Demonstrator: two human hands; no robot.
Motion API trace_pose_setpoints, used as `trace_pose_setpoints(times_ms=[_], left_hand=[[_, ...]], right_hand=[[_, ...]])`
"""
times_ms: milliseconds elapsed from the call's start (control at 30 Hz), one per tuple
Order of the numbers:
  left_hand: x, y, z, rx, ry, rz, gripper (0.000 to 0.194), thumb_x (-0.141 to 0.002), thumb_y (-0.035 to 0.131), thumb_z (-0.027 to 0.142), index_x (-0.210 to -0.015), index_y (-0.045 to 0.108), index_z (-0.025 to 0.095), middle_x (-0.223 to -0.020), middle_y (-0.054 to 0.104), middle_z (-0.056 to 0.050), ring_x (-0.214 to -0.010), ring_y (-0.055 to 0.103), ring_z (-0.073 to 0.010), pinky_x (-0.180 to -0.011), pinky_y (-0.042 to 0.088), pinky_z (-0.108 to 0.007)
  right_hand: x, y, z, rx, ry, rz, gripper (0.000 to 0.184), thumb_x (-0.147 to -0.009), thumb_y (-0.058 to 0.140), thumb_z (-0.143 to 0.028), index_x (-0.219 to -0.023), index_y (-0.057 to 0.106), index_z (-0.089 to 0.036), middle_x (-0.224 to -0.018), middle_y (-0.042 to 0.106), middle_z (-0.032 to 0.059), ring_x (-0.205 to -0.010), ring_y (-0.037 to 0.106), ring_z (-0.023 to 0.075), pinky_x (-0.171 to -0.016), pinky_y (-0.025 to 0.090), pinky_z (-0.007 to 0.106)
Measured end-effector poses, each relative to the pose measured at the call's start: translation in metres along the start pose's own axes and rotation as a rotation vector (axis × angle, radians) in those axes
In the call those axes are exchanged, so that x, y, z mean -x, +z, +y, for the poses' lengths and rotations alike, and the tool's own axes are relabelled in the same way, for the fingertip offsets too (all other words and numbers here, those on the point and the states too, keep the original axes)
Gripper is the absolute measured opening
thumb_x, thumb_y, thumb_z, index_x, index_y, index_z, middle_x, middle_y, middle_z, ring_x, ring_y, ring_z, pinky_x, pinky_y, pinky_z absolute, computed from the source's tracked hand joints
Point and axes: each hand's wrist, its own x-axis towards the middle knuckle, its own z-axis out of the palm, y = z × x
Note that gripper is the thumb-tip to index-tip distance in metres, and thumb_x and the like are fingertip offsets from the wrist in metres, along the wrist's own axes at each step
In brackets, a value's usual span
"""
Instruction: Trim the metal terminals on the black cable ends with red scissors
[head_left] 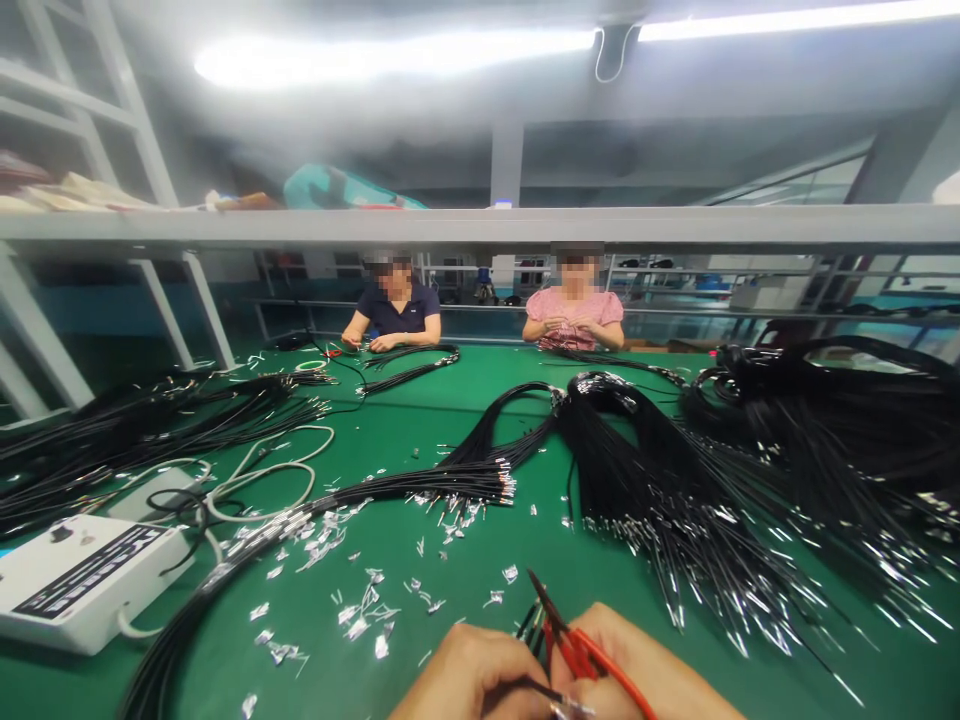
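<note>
My left hand (476, 668) is closed around a black cable (541, 688) whose stripped, silvery end shows at the bottom of the view. Against it, my right hand (611, 635) is closed on red-handled scissors (579, 655), with the dark blades pointing up and away from me. A few more dark cable ends (531, 622) stick up between the hands. The lower parts of both hands run out of view. Scraps of silvery foil (360, 615) lie scattered on the green mat (420, 640) in front of them.
Bundles of black cables lie right (630, 460), far right (832, 430) and left (247, 410). One long bundle (187, 620) curves past a white box (90, 580) with a cord. Two people (397, 310) (574, 318) sit across the table, beneath a shelf beam (480, 225).
</note>
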Motion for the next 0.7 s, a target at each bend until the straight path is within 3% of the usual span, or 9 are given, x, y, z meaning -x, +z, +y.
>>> trace_pose_setpoints(times_ms=[133, 233, 433, 500, 567, 633, 700], left_hand=[[-0.007, -0.011, 0.016, 0.065, -0.098, -0.024, 0.026, -0.075, 0.05, 0.035, -0.063, 0.065, 0.017, -0.051, 0.055, 0.001, -0.048, 0.047, -0.0104, -0.045, 0.032, -0.018], [-0.009, -0.013, 0.026, -0.036, -0.038, 0.103, 0.022, -0.076, 0.051, 0.029, -0.064, 0.064, 0.016, -0.055, 0.057, -0.001, -0.052, 0.048, -0.011, -0.049, 0.033, -0.019], [-0.005, -0.008, 0.019, -0.145, 0.083, 0.31, 0.021, -0.079, 0.047, 0.026, -0.069, 0.064, 0.019, -0.064, 0.063, -0.004, -0.06, 0.054, -0.0144, -0.057, 0.037, -0.022], [-0.007, -0.011, 0.016, -0.146, 0.036, 0.392, 0.021, -0.079, 0.047, 0.028, -0.071, 0.063, 0.019, -0.066, 0.064, -0.004, -0.06, 0.054, -0.015, -0.056, 0.037, -0.023], [-0.011, -0.017, 0.013, -0.062, -0.111, 0.447, 0.023, -0.078, 0.048, 0.033, -0.068, 0.061, 0.018, -0.061, 0.061, -0.003, -0.057, 0.052, -0.0142, -0.053, 0.036, -0.022], [-0.016, -0.02, 0.01, 0.157, -0.243, 0.388, 0.027, -0.076, 0.05, 0.038, -0.064, 0.057, 0.016, -0.053, 0.058, -0.001, -0.051, 0.049, -0.012, -0.05, 0.034, -0.021], [-0.019, -0.02, 0.007, 0.381, -0.299, 0.254, 0.03, -0.074, 0.05, 0.044, -0.07, 0.054, 0.014, -0.052, 0.059, -0.001, -0.042, 0.04, -0.0078, -0.044, 0.029, -0.019]], right_hand=[[-0.009, 0.003, 0.004, -0.178, -0.047, 0.034, 0.023, -0.073, 0.049, -0.03, -0.053, 0.048, -0.018, -0.042, 0.038, -0.0078, -0.036, 0.034, 0.0052, -0.036, 0.024, 0.018], [-0.021, 0.011, 0.015, -0.234, -0.162, 0.106, 0.041, -0.077, 0.044, -0.042, -0.043, 0.043, -0.019, -0.035, 0.036, -0.0069, -0.032, 0.032, 0.0055, -0.035, 0.022, 0.02], [-0.028, 0.021, 0.023, -0.316, -0.13, 0.198, 0.054, -0.071, 0.046, -0.059, -0.035, 0.04, -0.019, -0.028, 0.034, -0.0058, -0.03, 0.029, 0.0059, -0.034, 0.019, 0.022], [-0.023, 0.016, 0.02, -0.397, -0.121, 0.239, 0.052, -0.07, 0.049, -0.059, -0.037, 0.041, -0.019, -0.029, 0.033, -0.0067, -0.029, 0.027, 0.0049, -0.033, 0.018, 0.021], [-0.019, 0.007, 0.015, -0.469, -0.104, 0.309, 0.049, -0.07, 0.052, -0.056, -0.041, 0.044, -0.018, -0.031, 0.035, -0.0074, -0.029, 0.025, 0.0038, -0.033, 0.02, 0.019], [-0.017, -0.002, 0.013, -0.446, -0.128, 0.396, 0.045, -0.072, 0.054, -0.052, -0.044, 0.048, -0.017, -0.029, 0.036, -0.0067, -0.03, 0.029, 0.0042, -0.035, 0.024, 0.018], [-0.018, -0.004, 0.013, -0.404, -0.139, 0.475, 0.041, -0.073, 0.054, -0.051, -0.053, 0.054, -0.015, -0.03, 0.041, -0.0058, -0.031, 0.035, 0.0047, -0.036, 0.026, 0.017]])
